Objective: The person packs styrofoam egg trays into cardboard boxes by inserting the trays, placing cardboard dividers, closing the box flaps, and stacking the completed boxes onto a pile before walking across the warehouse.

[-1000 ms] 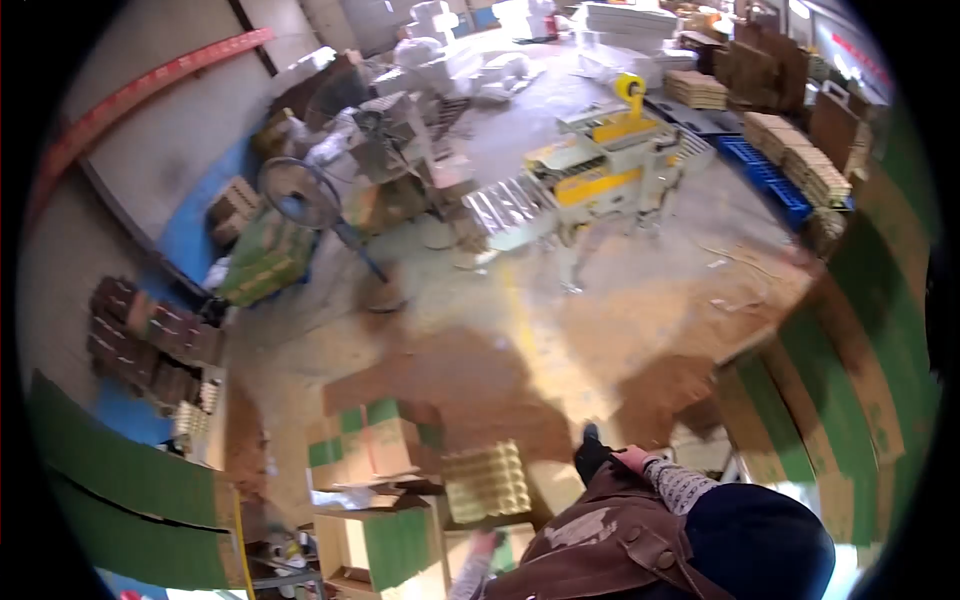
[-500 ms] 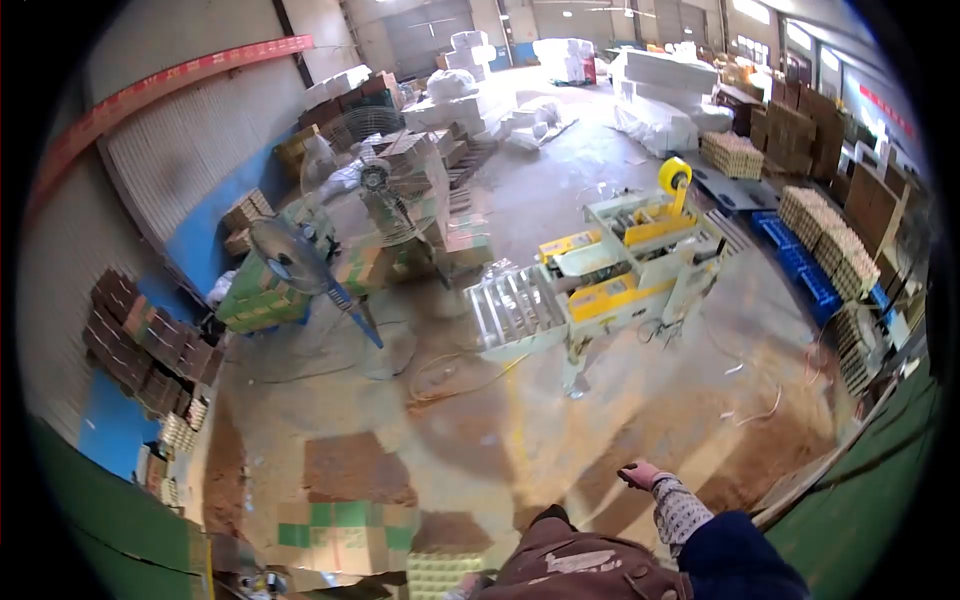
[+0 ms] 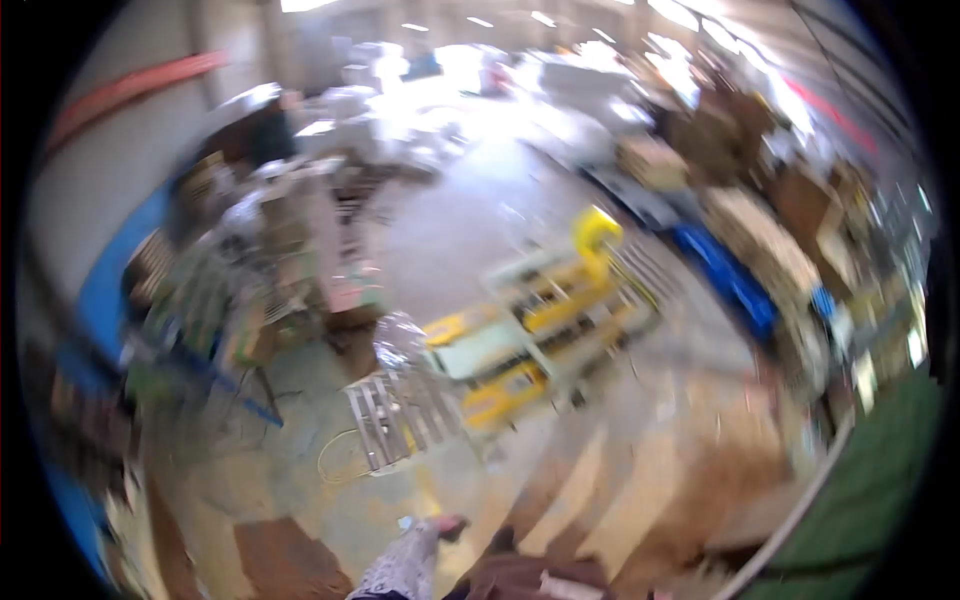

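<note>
My left hand (image 3: 450,526) reaches forward low in the view, out of a pale patterned sleeve (image 3: 400,562). Motion smears its fingers, so I cannot make out whether they are apart or closed. It appears over the floor, just left of my brown clothing (image 3: 535,578). My right hand is out of view. Ahead stands a carton-sealing machine (image 3: 530,345) with yellow parts and a yellow roll (image 3: 598,238) on top. Its roller conveyor (image 3: 400,418) points towards me, well beyond my hand.
Flat brown cardboard (image 3: 288,558) lies on the floor at lower left. A blue pallet (image 3: 725,280) holds stacked trays (image 3: 765,240) on the right. Boxes and a blurred fan stand at left. White wrapped stacks (image 3: 575,85) are farther back. A green surface (image 3: 860,500) edges the right.
My view has swung and blurred; the machine now sits farther left and lower. My right hand has left view. My left hand has come forward. The egg tray and green-striped carton are gone from view.
</note>
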